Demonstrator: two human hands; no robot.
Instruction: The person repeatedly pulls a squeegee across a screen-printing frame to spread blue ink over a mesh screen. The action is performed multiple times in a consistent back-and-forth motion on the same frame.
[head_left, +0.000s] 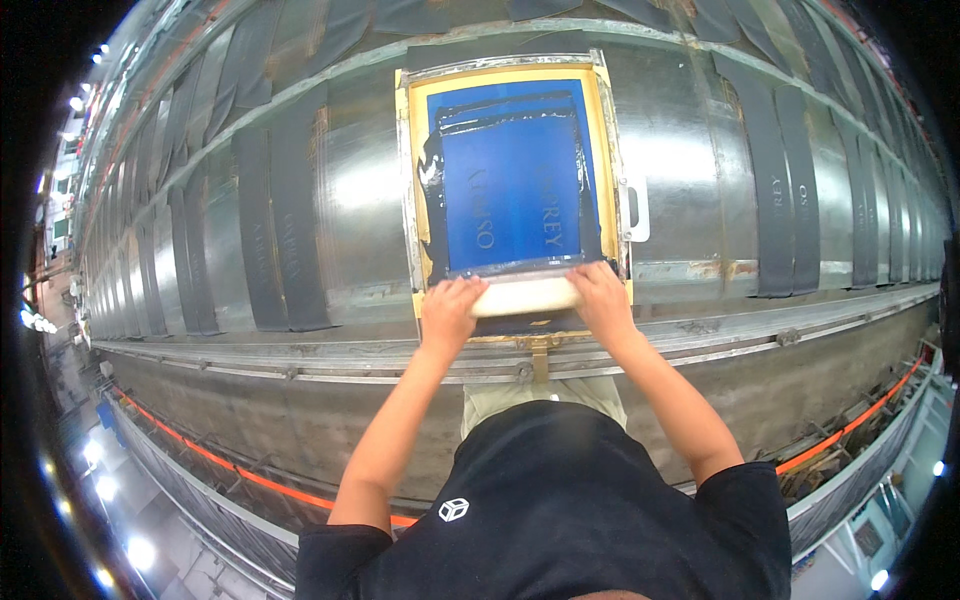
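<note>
A screen-printing frame (404,170) with a metal border lies flat on the long table in front of me. Its mesh (512,185) is blue, edged in yellow, with dark ink smeared along the sides and lettering in the middle. Across the near end of the mesh rests a squeegee (527,297) with a pale, wide handle. My left hand (452,308) is closed round its left end, and my right hand (601,297) grips the right end. The squeegee's lower edge and the ink beneath it are mostly hidden.
Dark fabric strips (268,225) lie in pairs along the shiny metal table (365,180), to the left and right. A white handle (638,214) sticks out from the frame's right side. A metal rail (720,332) runs along the table's near edge. Behind me passes an orange line (235,467).
</note>
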